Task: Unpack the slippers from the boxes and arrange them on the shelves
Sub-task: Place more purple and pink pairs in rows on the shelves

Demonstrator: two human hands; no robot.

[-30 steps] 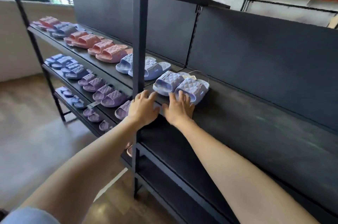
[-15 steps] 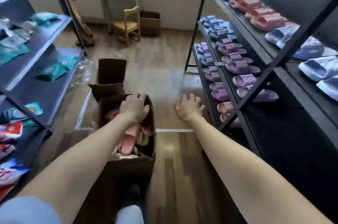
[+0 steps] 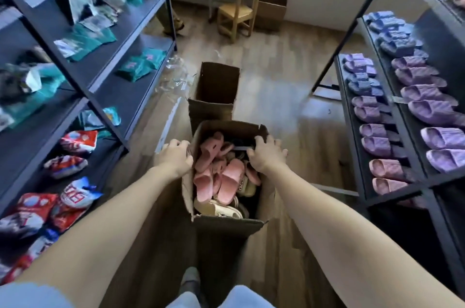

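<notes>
Left grip (image 3: 176, 156) clamped the box (image 3: 226, 227) rim at 9 o'clock | right grip (image 3: 266, 155) clamped it at 3 o'clock | likely steadying it to reach the pink slippers (image 3: 227, 181)

Hands are off the blue pair on the shelf (image 3: 367, 192), which is now at frame right. Both are down at the open box (image 3: 226, 226), lower centre. Left hand (image 3: 176, 156) moved to its left wall; right hand (image 3: 266, 156), mid-air half a second ago, now grips its right rim.
</notes>
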